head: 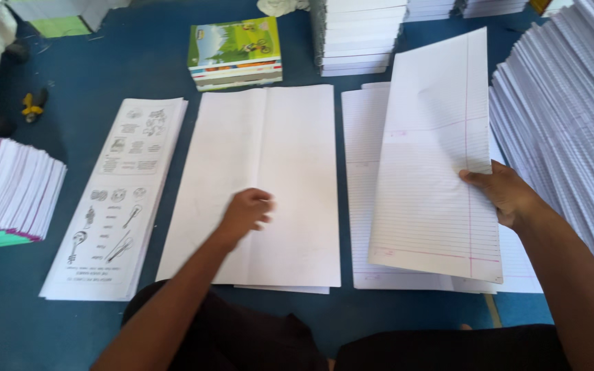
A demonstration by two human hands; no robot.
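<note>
My right hand [505,193] grips the right edge of a ruled white sheet [434,158] and holds it tilted above a pile of ruled sheets [364,206] on the blue floor. My left hand [247,212] rests with curled fingers on the middle pile of plain white folded sheets [290,158], near its centre crease; it looks slightly blurred. To the left lies a pile of sheets printed with black drawings [122,199].
A big slanted stack of ruled paper [572,124] fills the right side. Another paper stack [5,185] sits at the left edge. Colourful-covered books [235,51] and a tall white stack [359,34] stand at the back. My dark-clothed knees [256,340] are at the bottom.
</note>
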